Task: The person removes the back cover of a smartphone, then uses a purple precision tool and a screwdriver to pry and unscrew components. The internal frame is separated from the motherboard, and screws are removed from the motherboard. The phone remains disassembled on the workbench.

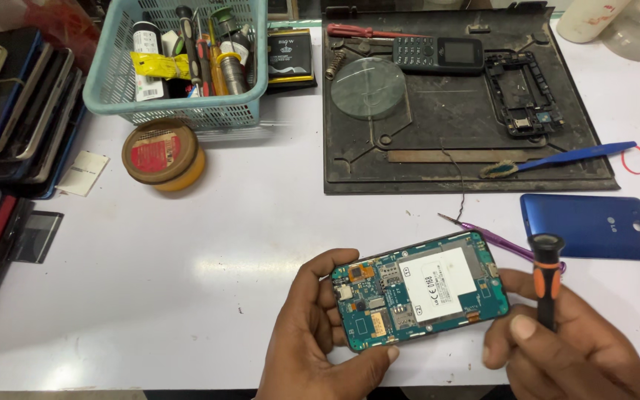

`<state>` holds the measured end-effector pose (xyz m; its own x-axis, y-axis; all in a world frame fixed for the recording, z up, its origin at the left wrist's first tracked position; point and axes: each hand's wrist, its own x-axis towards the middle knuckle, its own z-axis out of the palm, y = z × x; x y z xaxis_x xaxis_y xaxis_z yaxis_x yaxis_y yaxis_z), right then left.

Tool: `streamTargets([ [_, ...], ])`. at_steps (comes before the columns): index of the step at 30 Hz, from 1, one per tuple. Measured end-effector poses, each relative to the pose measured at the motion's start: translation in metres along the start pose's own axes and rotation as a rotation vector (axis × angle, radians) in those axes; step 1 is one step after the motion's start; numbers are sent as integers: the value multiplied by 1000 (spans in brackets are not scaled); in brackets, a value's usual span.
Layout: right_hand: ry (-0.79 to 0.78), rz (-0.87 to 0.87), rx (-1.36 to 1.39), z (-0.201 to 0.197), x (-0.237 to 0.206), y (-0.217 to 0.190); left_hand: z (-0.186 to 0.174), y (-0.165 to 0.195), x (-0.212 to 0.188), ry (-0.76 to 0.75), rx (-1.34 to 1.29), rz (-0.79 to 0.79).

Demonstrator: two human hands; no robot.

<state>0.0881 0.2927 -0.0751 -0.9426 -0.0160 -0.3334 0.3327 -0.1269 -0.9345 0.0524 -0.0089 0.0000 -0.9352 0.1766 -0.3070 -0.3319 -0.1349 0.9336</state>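
Over the white bench, the left hand (312, 326) grips an opened teal-boarded phone (418, 287); the right hand (564, 341) closes around an orange-black screwdriver (546, 278), mid-disassembly, tip needing a screw.

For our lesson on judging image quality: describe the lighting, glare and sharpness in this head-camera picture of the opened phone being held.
Head view: even, bright light; soft glare on the white table near the left hand; the opened phone is sharp; the screwdriver in the right hand is slightly soft; faint shadows under the basket.
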Motion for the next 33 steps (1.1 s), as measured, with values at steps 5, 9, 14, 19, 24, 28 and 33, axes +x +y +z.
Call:
streamTargets([
  [5, 33, -21, 125, -18, 2, 7, 0, 4, 1, 2, -9, -10],
  [9, 50, -26, 81, -30, 6, 11, -1, 4, 0, 3, -11, -10],
  [14, 75, -42, 110, -25, 6, 8, -1, 5, 0, 12, -4, -21],
  [19, 205, -112, 83, -7, 6, -6, 0, 3, 1, 32, -6, -13],
  [24, 288, -107, 116, 7, 8, -28, 4, -2, 3, 21, 168, 26],
  [28, 414, -202, 6, 23, -2, -29, 0, -1, 4, 3, 312, 38],
  [33, 512, -259, -223, 30, -8, -22, -11, 3, 2, 89, 595, -112],
])
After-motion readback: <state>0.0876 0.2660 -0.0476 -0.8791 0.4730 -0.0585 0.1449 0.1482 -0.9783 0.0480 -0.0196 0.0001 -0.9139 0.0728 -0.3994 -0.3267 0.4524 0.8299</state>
